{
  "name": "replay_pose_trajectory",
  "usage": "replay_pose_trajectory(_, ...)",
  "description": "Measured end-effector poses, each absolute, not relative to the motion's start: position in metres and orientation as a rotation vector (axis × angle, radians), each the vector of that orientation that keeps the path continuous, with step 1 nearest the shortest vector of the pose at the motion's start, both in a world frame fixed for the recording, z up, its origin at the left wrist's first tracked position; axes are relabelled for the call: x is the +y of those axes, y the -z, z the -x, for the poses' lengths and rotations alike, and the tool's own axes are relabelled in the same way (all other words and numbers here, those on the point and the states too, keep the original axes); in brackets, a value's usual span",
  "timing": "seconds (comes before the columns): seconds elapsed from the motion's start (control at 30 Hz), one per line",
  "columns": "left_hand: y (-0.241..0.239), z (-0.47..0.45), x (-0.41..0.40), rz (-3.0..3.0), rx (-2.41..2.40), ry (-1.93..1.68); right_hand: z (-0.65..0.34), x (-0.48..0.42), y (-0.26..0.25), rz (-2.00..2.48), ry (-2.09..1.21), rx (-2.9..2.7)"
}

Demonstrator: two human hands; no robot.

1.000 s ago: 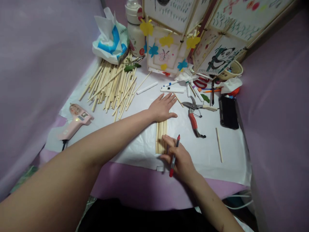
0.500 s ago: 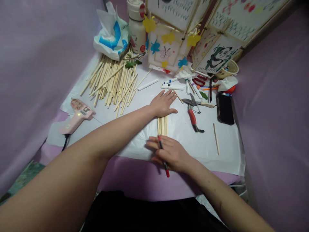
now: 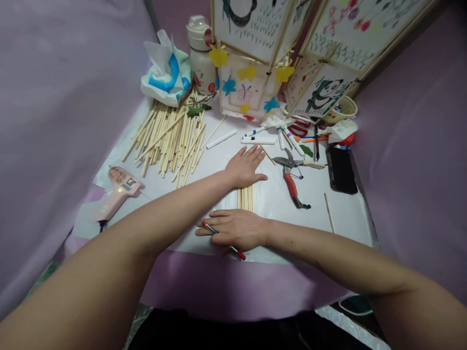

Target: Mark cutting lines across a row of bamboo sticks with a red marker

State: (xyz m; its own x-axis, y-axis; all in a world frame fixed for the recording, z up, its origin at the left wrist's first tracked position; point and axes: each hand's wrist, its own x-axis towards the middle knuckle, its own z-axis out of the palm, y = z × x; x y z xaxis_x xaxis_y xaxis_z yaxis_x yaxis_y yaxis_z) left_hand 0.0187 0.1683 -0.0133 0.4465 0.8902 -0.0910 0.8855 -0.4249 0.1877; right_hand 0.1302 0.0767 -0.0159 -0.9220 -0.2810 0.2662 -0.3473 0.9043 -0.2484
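A small row of wooden sticks [image 3: 245,199] lies side by side on the white sheet, pointing away from me. My left hand [image 3: 245,167] rests flat over their far ends, fingers stretched and thumb out to the right. Across the near ends lies my right hand [image 3: 235,230], its fingers pointing left. It holds a red-and-black pen [image 3: 238,253] between the thumb and fingers, tip toward the upper left. Both ends of the stick row are hidden under my hands.
A pink glue gun [image 3: 118,192] lies left, below a loose heap of sticks [image 3: 171,138]. Red-handled pruning shears [image 3: 291,184], a single stick [image 3: 329,212] and a black phone [image 3: 341,170] are on the right. White markers [image 3: 258,140] and a decorated paper lantern frame [image 3: 244,87] stand behind.
My right hand has turned and moved left and slightly nearer, now lying flatter across the sticks' near ends with the pen. My left hand stays on the far ends. The view has tilted slightly.
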Motion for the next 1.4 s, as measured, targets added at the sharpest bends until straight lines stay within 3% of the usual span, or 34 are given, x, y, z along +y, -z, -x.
replay_pose_trajectory(1.17,0.018,-0.037,0.141,-2.726,1.273,0.014,-0.134,0.046,0.005,-0.496,-0.417,-2.828)
replay_pose_trajectory(1.4,0.015,-0.038,0.141,-2.733,1.280,0.047,-0.186,-0.008,0.020,0.223,-0.739,-2.544)
